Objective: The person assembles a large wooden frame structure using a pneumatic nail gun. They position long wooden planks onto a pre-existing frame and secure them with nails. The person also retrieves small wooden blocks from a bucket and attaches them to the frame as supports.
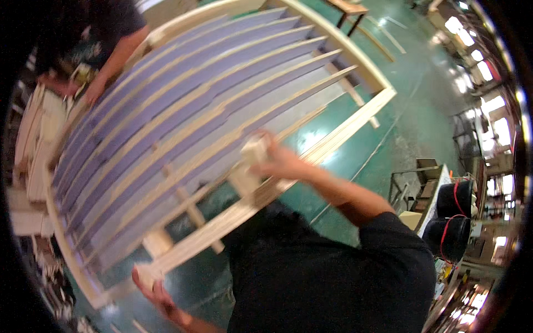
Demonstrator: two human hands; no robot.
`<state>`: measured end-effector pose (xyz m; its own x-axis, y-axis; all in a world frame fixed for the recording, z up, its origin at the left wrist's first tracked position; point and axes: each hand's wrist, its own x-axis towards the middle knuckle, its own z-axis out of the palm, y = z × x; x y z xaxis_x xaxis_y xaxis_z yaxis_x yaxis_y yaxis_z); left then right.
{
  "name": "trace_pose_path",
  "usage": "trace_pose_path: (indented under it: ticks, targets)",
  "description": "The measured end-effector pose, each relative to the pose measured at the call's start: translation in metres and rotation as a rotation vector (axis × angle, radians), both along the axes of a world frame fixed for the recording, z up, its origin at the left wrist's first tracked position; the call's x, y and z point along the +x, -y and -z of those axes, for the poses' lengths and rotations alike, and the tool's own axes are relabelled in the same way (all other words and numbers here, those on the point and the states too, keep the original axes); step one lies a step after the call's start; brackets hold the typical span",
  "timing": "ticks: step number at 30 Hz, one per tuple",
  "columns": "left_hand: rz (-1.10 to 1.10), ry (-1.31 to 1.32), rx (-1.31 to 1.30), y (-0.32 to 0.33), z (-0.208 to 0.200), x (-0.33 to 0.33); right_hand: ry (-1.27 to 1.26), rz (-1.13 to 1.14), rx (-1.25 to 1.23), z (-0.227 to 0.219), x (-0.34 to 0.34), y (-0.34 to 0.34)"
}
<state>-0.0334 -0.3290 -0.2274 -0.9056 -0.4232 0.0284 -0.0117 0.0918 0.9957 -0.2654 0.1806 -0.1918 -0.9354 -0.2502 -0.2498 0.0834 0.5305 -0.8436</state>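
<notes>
A large wooden frame [355,114] with long parallel slats [233,102], purplish on their sides, spreads out before me. My right hand [276,161], blurred, grips a small pale wooden block [254,149] above the near rail. Just under it, a second block [243,180] stands against the rail's inner side. At the rail's left part, my left hand [155,291] is closed around another pale wooden block [147,272]. Close by, a further wooden block [158,242] sits between the near rail and the slat beside it.
Across the frame at the upper left, another person's arm [119,58] reaches to its far side, near stacked wooden strips [36,139]. A wooden table [347,8] stands beyond. To my right are black round containers [447,238] with red cords. The floor [411,111] is green.
</notes>
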Motion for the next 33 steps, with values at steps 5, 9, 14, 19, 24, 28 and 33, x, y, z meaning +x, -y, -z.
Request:
trace_pose_path:
  ticks: [5, 9, 14, 19, 24, 28, 33]
  targets:
    - [0.054, 0.369, -0.946, 0.067, -0.041, -0.032, -0.149, 0.400, 0.213, -0.006, 0.029, -0.004]
    - [0.144, 0.383, -0.808, 0.117, -0.014, -0.040, -0.210, 0.394, 0.422, -0.009, 0.046, 0.028]
    - [0.296, 0.412, -0.823, 0.081, -0.036, -0.089, -0.255, 0.330, 0.440, 0.010, 0.037, 0.082]
    - [0.577, 0.477, -0.926, 0.041, -0.033, -0.106, -0.115, 0.132, 0.775, 0.020, 0.039, 0.113]
    - [0.565, 0.448, -0.998, 0.025, -0.024, -0.111, -0.056, 0.100, 0.842, 0.024, 0.031, 0.112]
    - [0.524, 0.450, -0.972, 0.016, -0.021, -0.114, -0.051, 0.108, 0.814, 0.022, 0.028, 0.115]
    - [0.379, 0.487, -0.976, 0.005, 0.001, -0.118, -0.012, 0.094, 0.840, 0.035, 0.019, 0.107]
